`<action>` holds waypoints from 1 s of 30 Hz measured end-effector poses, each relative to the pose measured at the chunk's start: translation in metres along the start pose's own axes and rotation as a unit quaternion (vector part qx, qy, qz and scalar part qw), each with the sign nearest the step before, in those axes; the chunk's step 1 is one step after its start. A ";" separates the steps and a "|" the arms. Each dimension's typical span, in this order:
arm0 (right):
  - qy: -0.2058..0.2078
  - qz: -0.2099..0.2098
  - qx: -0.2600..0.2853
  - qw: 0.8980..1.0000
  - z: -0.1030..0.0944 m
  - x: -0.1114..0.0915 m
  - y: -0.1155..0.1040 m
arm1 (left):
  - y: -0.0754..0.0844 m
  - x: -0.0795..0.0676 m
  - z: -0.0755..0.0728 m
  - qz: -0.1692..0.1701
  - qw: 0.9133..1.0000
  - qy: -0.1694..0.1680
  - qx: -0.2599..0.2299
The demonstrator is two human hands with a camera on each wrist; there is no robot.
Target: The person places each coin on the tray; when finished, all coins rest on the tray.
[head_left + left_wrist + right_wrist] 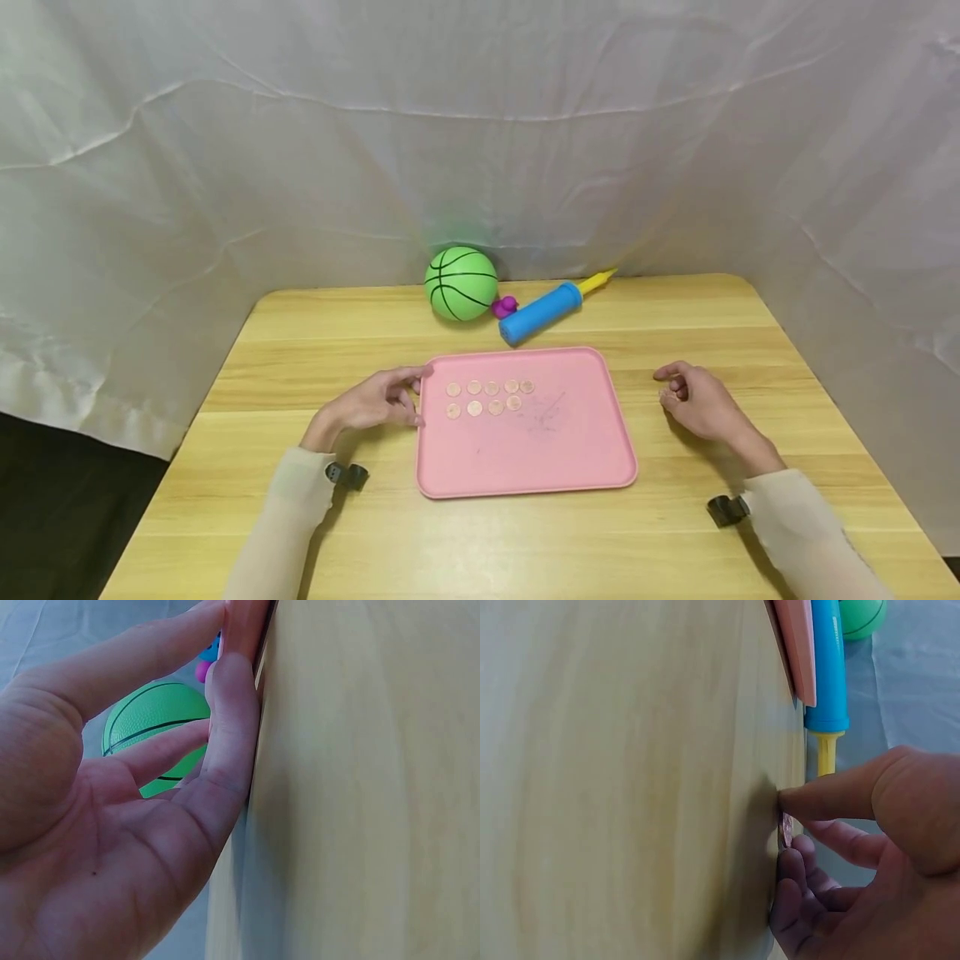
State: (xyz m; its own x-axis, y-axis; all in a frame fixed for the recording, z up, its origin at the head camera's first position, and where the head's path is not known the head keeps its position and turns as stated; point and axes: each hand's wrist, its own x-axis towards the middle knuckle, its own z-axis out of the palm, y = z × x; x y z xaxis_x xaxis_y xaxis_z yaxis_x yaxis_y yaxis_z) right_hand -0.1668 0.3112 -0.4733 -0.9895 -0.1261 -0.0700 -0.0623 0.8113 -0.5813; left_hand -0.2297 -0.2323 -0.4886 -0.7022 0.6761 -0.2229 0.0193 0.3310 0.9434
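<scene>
A pink tray (525, 467) lies on the wooden table, holding several copper-coloured coins (491, 388) in two rows towards its upper left. My left hand (375, 400) grips the tray's left rim, its thumb and fingers spread along the edge. The left wrist view shows those fingers (229, 727) against the tray's side (244, 630). To the right of the tray, my right hand (701, 404) pinches a coin (785, 829) between thumb and fingers, low at the tabletop. The curled fingers partly hide this coin.
Behind the tray are a green ball (461, 283) with black lines, a small purple duck (506, 307) and a blue hand pump (542, 312) with a yellow nozzle. Pale cloth (480, 167) hangs behind the table (360, 533) and along its sides.
</scene>
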 end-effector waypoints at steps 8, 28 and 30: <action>0.020 -0.003 0.000 1.000 0.002 -0.001 -0.003 | -0.002 0.001 0.000 0.011 1.000 -0.008 -0.001; 0.058 -0.021 0.087 0.994 0.007 0.000 -0.046 | 0.000 0.001 0.000 -0.001 1.000 -0.001 -0.004; 0.056 -0.030 0.086 0.994 0.009 0.003 -0.052 | 0.000 0.001 0.000 -0.002 1.000 0.002 0.001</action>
State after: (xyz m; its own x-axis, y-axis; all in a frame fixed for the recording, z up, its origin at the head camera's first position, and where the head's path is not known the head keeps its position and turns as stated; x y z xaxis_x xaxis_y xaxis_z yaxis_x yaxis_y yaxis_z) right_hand -0.1649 0.2636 -0.4511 -0.9937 -0.0990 0.0534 -0.1074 0.6939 -0.7120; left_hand -0.2304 -0.2318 -0.4886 -0.7051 0.6723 -0.2256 0.0180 0.3349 0.9421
